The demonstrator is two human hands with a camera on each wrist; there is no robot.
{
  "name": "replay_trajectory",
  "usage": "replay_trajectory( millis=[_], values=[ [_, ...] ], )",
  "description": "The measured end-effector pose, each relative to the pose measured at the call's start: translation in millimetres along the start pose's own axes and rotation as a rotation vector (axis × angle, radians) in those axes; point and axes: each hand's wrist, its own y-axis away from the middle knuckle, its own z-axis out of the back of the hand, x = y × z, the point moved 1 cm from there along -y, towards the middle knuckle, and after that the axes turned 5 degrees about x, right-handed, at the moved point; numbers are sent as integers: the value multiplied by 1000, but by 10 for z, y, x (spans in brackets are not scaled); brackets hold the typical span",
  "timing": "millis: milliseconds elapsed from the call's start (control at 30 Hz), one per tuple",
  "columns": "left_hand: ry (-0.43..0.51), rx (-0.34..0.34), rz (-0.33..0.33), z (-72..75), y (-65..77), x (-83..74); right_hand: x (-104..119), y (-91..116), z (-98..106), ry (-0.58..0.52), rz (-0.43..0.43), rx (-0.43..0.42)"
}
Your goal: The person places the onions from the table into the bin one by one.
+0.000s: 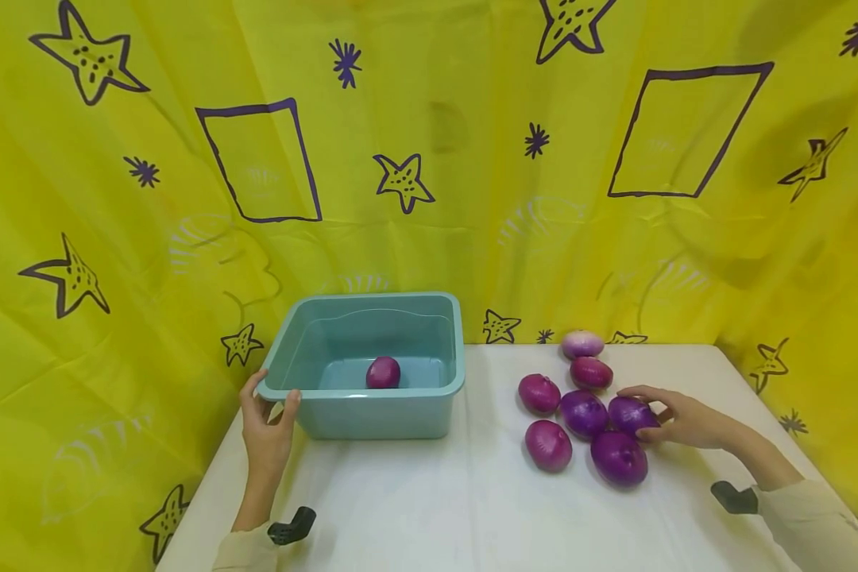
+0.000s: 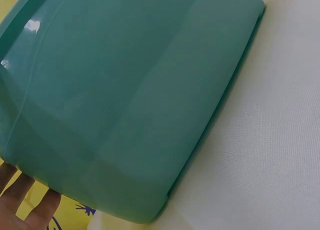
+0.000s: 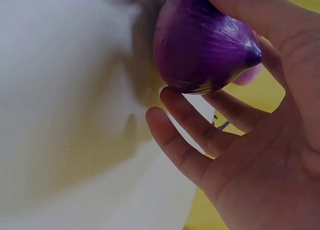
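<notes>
tub (image 1: 375, 417), blue-green, stands on the left of the white table (image 1: 515, 524), towards the far edge. left hand (image 1: 268, 433) grips it at the near left corner: thumb on the near side of the rim, other fingers round the left side. left wrist view: fingers (image 2: 42, 210) at the outer wall, slightly apart. inside, 1 magenta onion (image 1: 383, 372) lies on the floor of the tub, about mid-width, its lower edge cut off by the near rim.

right hand (image 1: 686, 419), well to the right of the tub, pinches 1 purple onion (image 1: 631, 415) from its right side, index finger on the far side, thumb on the near side. right wrist view: thumb across the purple skin, remaining fingers spread. whether this onion has left the table, i cannot tell.

6 more onions lie about it on the right half of the table. near: 1 large purple onion (image 1: 619, 459), just beside the pinched one. left: 1 dark purple onion (image 1: 584, 414). further left, 2 reddish onions: 1 far (image 1: 539, 394), 1 near (image 1: 548, 446). far: 1 red onion (image 1: 592, 372), and behind it 1 pale pink onion (image 1: 582, 344).

backdrop: yellow curtain (image 1: 465, 254) with purple stars. dark wrist mounts (image 1: 735, 497) at both sleeves (image 1: 811, 516).
</notes>
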Motion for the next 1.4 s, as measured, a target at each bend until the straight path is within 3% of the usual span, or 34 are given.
replay_trajectory(
  millis=[367,633,933,1200,1400],
  values=[
    [7,1,-6,-3,22,17,-18,34,-9,-28,-2,8],
    [-4,15,5,-2,32,20,-64,58,-35,-51,-48,23],
    [5,6,-22,19,11,11,-28,10,-13,-22,-53,13],
    [-3,6,-19,19,-9,-8,112,-36,229,64,-10,-28],
    [2,0,-29,10,2,15,321,-98,467,182,15,-149]
  ],
)
